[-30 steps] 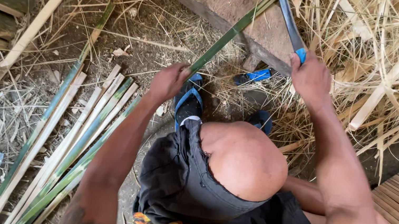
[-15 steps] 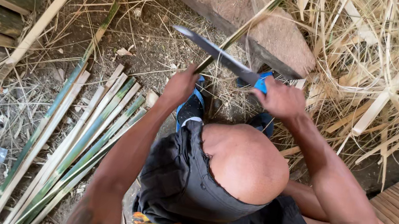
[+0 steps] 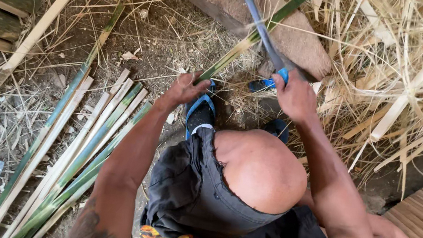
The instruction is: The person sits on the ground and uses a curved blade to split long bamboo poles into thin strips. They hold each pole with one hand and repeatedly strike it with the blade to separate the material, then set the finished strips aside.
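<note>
The left hand (image 3: 185,87) grips the lower end of a green bamboo strip (image 3: 259,33), which slants up across the stone block (image 3: 252,6) on the ground. The right hand (image 3: 295,95) has its fingers clamped on the blue handle of a long knife (image 3: 258,21), blade raised over the strip. Judged well done, the cut lands away from the left hand, strip held steady. Both arms reach forward past the bent knee.
</note>
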